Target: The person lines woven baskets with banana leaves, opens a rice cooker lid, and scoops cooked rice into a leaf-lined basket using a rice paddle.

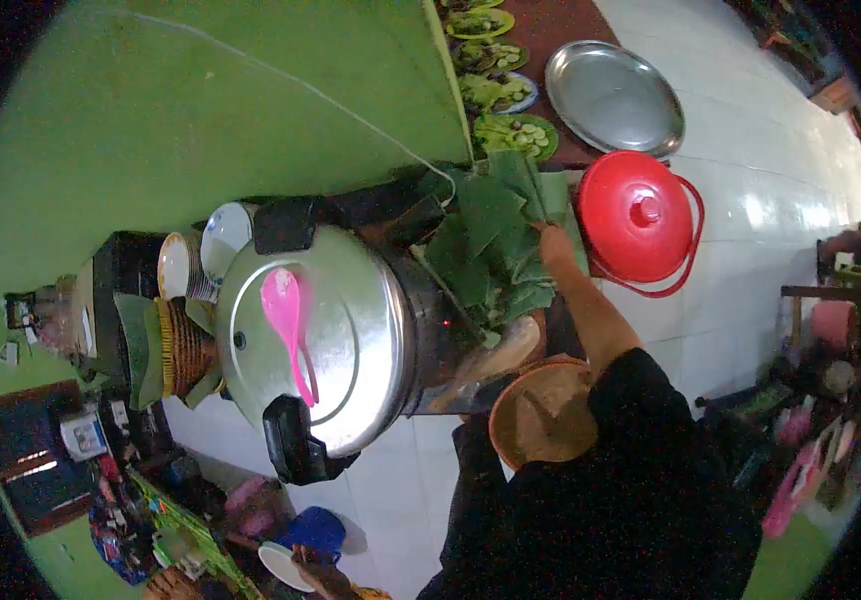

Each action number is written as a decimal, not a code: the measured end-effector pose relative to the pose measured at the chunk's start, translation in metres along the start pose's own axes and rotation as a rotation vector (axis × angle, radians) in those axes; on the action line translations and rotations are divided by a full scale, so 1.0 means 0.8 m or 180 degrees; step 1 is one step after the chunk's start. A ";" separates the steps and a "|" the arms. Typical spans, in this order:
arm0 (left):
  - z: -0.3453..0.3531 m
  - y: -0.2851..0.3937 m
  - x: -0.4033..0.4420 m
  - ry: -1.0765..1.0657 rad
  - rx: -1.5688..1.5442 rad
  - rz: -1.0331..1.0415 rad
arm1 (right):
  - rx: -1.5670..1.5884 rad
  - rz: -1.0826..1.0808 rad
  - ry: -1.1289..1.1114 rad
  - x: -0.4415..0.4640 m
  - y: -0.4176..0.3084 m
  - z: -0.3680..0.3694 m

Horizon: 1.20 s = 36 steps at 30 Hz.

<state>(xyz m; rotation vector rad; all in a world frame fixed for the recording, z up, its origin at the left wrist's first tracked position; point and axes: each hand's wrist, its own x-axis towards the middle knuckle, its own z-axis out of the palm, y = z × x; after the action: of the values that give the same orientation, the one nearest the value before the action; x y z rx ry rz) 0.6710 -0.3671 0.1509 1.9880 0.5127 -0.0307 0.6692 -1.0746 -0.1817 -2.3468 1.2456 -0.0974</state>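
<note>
My right hand [554,245] reaches forward from a black sleeve to a pile of cut green banana leaves [486,225]. Its fingers close on the edge of a leaf, partly hidden by it. I cannot see my left hand. Beside the leaves stands a large rice cooker [371,300] with a shiny metal lid. A pink rice paddle [286,310] lies on that lid. Nearer my body are a clear plastic bag [496,350] and a brown round bowl [541,415]. Right of my hand sits a red lidded container [631,215] with a handle.
A metal tray [616,98] and several plates of sliced vegetables [516,135] lie beyond the leaves. Stacked plates [179,265] and a woven basket [181,345] stand left of the cooker. At bottom left, another person's hand [321,575] is by a white plate [284,567].
</note>
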 end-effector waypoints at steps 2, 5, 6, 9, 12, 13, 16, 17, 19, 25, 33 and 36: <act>-0.016 -0.016 -0.009 -0.0062 0.0018 -0.0033 | -0.0838 -0.0139 -0.0640 0.002 -0.024 -0.040; -0.050 -0.044 -0.004 -0.0311 -0.0043 0.0053 | -0.1368 -0.1124 -0.0426 -0.005 -0.024 -0.066; -0.061 -0.056 0.001 -0.0421 -0.0084 0.0098 | -0.1500 -0.1345 -0.0343 -0.005 -0.018 -0.073; -0.003 -0.010 -0.013 -0.0072 -0.0128 -0.0184 | -0.1730 -0.1842 -0.0216 0.001 -0.009 -0.092; 0.096 0.078 -0.045 0.0530 -0.0429 -0.0698 | -0.1516 -0.2142 -0.0255 0.001 -0.013 -0.108; 0.098 0.080 -0.044 0.0401 -0.0364 -0.0652 | -0.1380 -0.2330 -0.0153 -0.002 -0.017 -0.114; 0.070 0.043 -0.021 -0.0128 -0.0023 -0.0176 | -0.1422 -0.2602 -0.0116 -0.012 -0.033 -0.136; 0.069 0.043 -0.021 -0.0214 0.0080 -0.0046 | -0.1517 -0.2655 -0.0147 -0.015 -0.039 -0.143; 0.075 0.053 -0.032 -0.0142 0.0255 0.0120 | -0.1140 -0.2682 0.0139 -0.020 -0.048 -0.153; 0.088 0.085 -0.045 0.0061 -0.0188 0.0210 | -0.0625 -0.2382 0.1279 -0.032 -0.099 -0.227; 0.212 0.229 -0.064 -0.0538 -0.0430 0.1232 | 0.0788 -0.1440 0.1053 -0.063 -0.156 -0.420; 0.284 0.254 -0.074 -0.1680 -0.0393 0.1436 | 0.1041 -0.1239 0.0551 -0.091 -0.158 -0.472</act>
<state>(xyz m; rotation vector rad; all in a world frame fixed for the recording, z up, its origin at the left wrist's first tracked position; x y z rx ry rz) 0.7368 -0.6587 0.2330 1.8359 -0.2686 -0.2297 0.6178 -1.0999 0.2193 -2.2887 0.7572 -0.5956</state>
